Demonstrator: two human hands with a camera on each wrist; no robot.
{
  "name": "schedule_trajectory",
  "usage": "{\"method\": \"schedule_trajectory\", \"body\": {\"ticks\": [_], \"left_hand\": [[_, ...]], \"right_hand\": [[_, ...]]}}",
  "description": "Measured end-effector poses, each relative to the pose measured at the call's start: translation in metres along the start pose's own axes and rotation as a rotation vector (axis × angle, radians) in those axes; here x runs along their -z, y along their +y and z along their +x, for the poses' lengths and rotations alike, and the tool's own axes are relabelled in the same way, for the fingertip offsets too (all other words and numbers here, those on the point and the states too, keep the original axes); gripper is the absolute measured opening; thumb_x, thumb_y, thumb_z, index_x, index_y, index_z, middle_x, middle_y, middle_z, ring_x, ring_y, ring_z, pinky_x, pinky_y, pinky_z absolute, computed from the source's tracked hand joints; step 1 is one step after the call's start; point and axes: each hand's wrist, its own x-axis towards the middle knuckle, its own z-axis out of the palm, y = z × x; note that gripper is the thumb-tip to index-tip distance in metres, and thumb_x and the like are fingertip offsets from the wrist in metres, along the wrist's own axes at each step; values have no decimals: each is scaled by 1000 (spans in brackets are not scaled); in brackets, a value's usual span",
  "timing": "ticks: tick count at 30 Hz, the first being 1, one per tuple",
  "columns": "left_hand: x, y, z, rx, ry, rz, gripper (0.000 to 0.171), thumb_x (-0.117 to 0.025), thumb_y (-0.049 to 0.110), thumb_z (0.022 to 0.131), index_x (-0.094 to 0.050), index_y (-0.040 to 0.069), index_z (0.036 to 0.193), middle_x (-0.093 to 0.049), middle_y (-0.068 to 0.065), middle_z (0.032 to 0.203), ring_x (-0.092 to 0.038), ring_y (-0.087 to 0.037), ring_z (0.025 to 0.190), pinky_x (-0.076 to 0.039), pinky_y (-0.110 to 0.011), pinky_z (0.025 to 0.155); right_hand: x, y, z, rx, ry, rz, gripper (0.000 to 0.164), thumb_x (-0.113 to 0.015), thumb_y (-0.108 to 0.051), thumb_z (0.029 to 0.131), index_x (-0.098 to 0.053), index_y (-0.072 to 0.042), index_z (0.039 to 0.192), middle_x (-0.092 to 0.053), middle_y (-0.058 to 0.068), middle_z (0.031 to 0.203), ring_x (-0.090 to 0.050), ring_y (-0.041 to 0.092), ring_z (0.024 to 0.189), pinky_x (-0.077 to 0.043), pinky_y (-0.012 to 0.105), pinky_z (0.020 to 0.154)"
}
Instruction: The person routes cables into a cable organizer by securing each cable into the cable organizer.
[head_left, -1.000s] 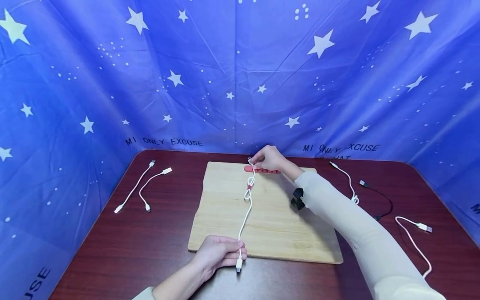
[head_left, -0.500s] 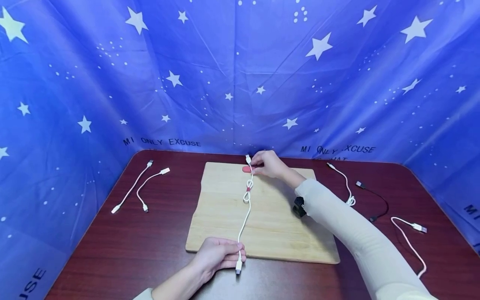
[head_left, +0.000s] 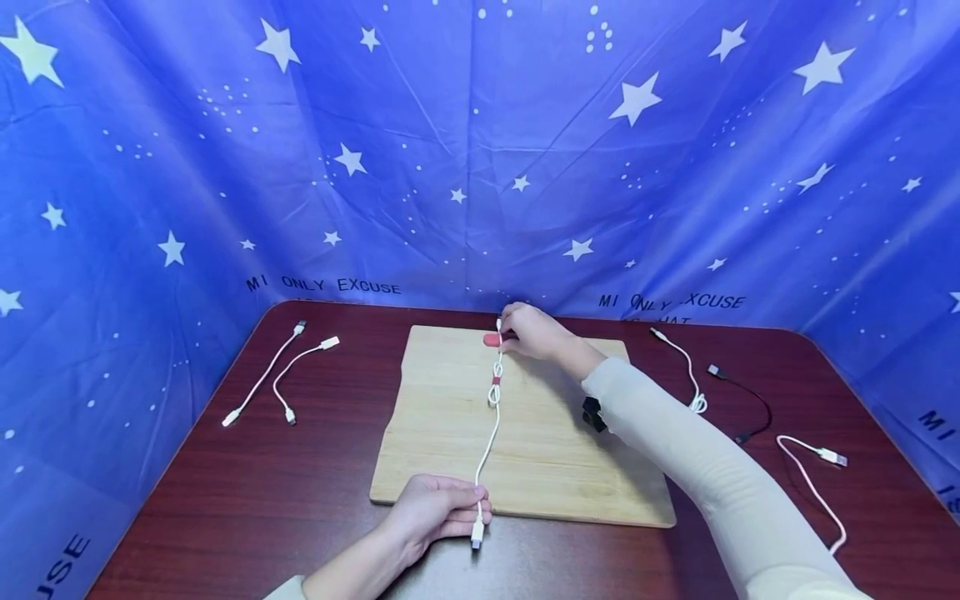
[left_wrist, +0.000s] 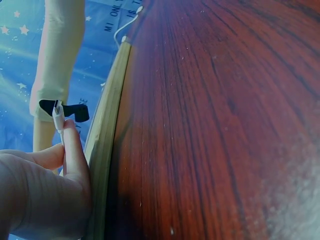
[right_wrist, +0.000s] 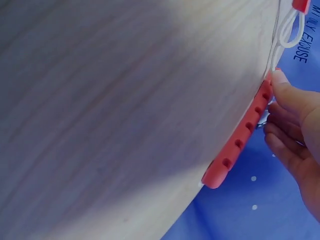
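A white USB cable [head_left: 489,448] runs lengthwise over a wooden board [head_left: 435,433], its middle looped and bound by a small red tie [head_left: 497,381]. At the board's front edge my left hand [head_left: 435,510] pinches the cable just behind its near plug [head_left: 477,533]; the left wrist view shows that plug [left_wrist: 58,117] pointing up past the fingertips. My right hand [head_left: 538,333] pinches the cable near its far plug, at a red slotted cable holder [right_wrist: 237,142] along the board's far edge. Whether the cable sits in a slot is hidden by the thumb.
On the dark red table [head_left: 300,500], two short white cables [head_left: 262,377] [head_left: 288,379] lie left of the board. To the right are a coiled white cable [head_left: 692,375], a short black cable [head_left: 757,392] and another white cable [head_left: 813,479]. A starry blue curtain [head_left: 420,125] stands behind.
My right hand has shifted slightly left and forward along the far end of the cable, whose far plug briefly showed more. The cable now lies straighter. My left hand keeps its hold.
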Motion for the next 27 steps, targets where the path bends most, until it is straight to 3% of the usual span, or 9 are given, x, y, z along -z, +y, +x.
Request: {"method": "schedule_trajectory", "body": {"ticks": [14,27], "left_hand": [[-1,2,0,-2,-11,-13,30,-62,5,90,-61,-17,111,-74,-4,79,-70,-7,72,-60,-22,71],[2,2,-2,-5,-2,-18,32,-62,5,90,-60,-17,112,-74,-4,81,-70,-8,73,-61,-23,73]], "right_hand": [[5,3,8,-41,-82,-11,12,-82,-13,71,-75,-6,78,-73,5,77,-63,20,72,-54,35,73],[2,-4,16,-268,-53,42,22,-88,-16,65,-79,-10,85,-76,7,87,-73,21,88,-57,33,86]]}}
